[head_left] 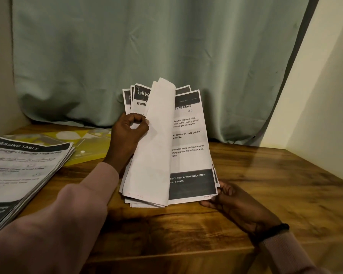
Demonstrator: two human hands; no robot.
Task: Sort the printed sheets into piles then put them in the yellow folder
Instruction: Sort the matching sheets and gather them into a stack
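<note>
A fanned stack of printed sheets (188, 135) stands tilted up over the middle of the wooden table (186, 224). My left hand (128, 133) pinches the left edge of a sheet (156, 147) that is curled over with its blank back showing. My right hand (226, 198) grips the stack's lower right corner. A second pile of printed sheets (22, 175), headed "DRESSING TABLE", lies flat at the left. The yellow folder (87, 145) lies behind that pile, partly covered by it and by my left arm.
A green curtain (147, 56) hangs close behind the table. A pale wall (325, 115) closes in the right side. The table's front edge runs just below my forearms.
</note>
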